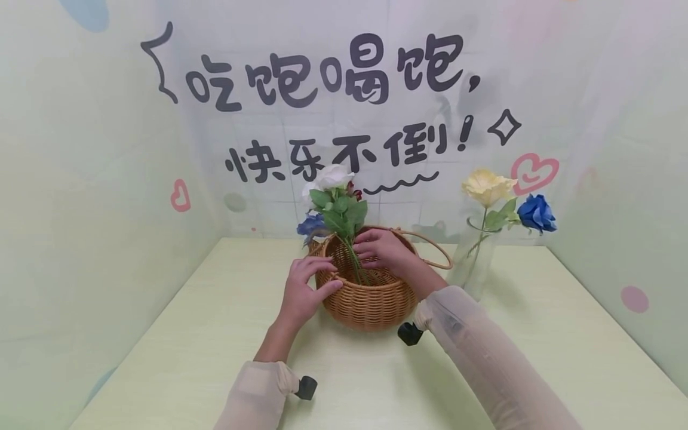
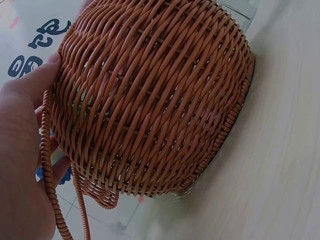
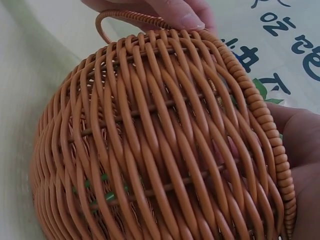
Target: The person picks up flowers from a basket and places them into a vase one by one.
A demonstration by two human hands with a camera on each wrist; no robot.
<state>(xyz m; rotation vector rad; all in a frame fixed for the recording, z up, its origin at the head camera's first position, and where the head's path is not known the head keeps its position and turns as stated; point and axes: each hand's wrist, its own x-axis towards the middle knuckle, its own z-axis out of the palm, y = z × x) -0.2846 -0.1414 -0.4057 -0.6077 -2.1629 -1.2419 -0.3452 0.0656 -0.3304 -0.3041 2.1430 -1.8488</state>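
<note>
A round brown wicker basket (image 1: 371,304) stands on the table with artificial flowers leaning in it. White blooms (image 1: 333,177), a blue bloom (image 1: 312,225) and green leaves (image 1: 344,212) rise above its back left rim. My left hand (image 1: 306,286) grips the basket's left rim; in the left wrist view its thumb (image 2: 42,75) lies on the rim beside the wrapped handle (image 2: 47,165). Reaching over the right side, my right hand (image 1: 384,252) has its fingers extended at the green stems (image 1: 352,260). Basket weave partly hides those fingers in the right wrist view.
To the right of the basket stands a clear glass vase (image 1: 473,269) holding a yellow flower (image 1: 488,186) and a blue rose (image 1: 537,213). The basket's other handle (image 1: 438,251) sticks out toward it. Printed walls (image 1: 344,119) enclose the pale table (image 1: 215,334) at the back and sides.
</note>
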